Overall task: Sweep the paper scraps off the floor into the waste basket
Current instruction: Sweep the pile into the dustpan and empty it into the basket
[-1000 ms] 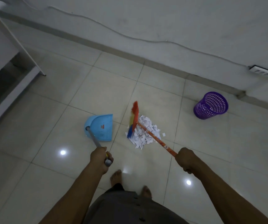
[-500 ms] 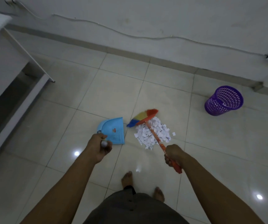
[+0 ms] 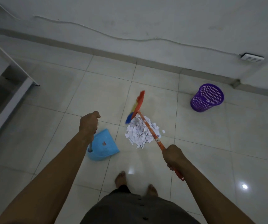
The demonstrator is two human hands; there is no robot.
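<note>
Gripping the blue dustpan [image 3: 104, 145] by the top of its upright handle, your left hand [image 3: 88, 125] is clenched tight, though your forearm covers most of that handle. Your right hand [image 3: 173, 155] is wrapped around the shaft of the orange broom [image 3: 140, 101] near its end, and the tip pokes out behind your wrist. The shaft crosses over the paper scraps [image 3: 136, 135], which are heaped on the tiled floor [image 3: 97, 94]. The broom head sits at the pile's far edge, its bristles blurred. The dustpan sits just left of the pile, apart from it. One stray scrap lies just right of the pile, and the purple waste basket [image 3: 207, 97] stands well beyond it, to the far right.
</note>
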